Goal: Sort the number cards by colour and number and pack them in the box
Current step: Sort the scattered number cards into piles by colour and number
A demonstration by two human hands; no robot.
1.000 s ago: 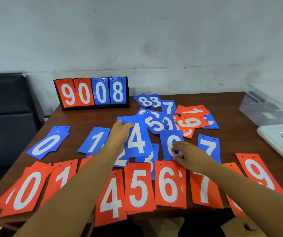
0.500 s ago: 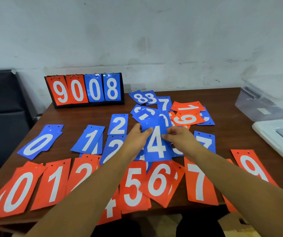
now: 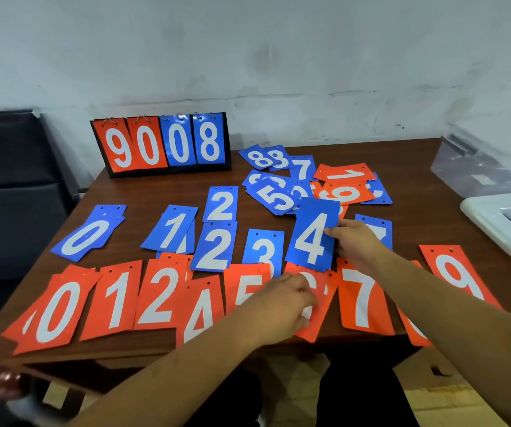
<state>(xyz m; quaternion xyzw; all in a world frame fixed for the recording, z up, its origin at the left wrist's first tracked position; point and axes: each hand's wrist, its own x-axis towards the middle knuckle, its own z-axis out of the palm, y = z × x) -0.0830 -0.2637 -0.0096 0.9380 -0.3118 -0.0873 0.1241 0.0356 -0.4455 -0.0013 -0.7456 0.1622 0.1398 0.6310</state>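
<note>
Right hand: the right hand (image 3: pixel 354 241) pinched the right edge of the blue plastic card with a white 4 (image 3: pixel 313 235), thumb on its face.
Blue 4 card: it sat slightly tilted, just right of the blue 3 card (image 3: pixel 263 249), with its lower edge over the top of the orange row. Whether it was lifted or lying flat could not be told.
Left hand: the left hand (image 3: pixel 280 306) lay over the orange 5 card (image 3: pixel 243 283) and the orange 6 card (image 3: pixel 314 315), fingers bent down onto the 6. Whether they gripped it could not be told.
Orange row: along the near edge of the brown wooden table (image 3: pixel 155 188) lay orange cards 0, 1, 2, 4, 5, 6, 7 and 9, left to right, some overlapping.
Blue row: behind them lay blue cards 0, 1, two 2s and the 3. A blue 7 card (image 3: pixel 374 224) was partly hidden behind the right hand.
Unsorted pile: a loose heap of mixed blue and orange cards (image 3: pixel 309 184) lay behind the blue 4.
Box: a clear plastic box (image 3: pixel 476 167) stood at the table's far right, with its white lid (image 3: pixel 501 235) in front of it.
Scoreboard: a black flip stand reading 9008 (image 3: pixel 161 143) stood upright at the back left.
</note>
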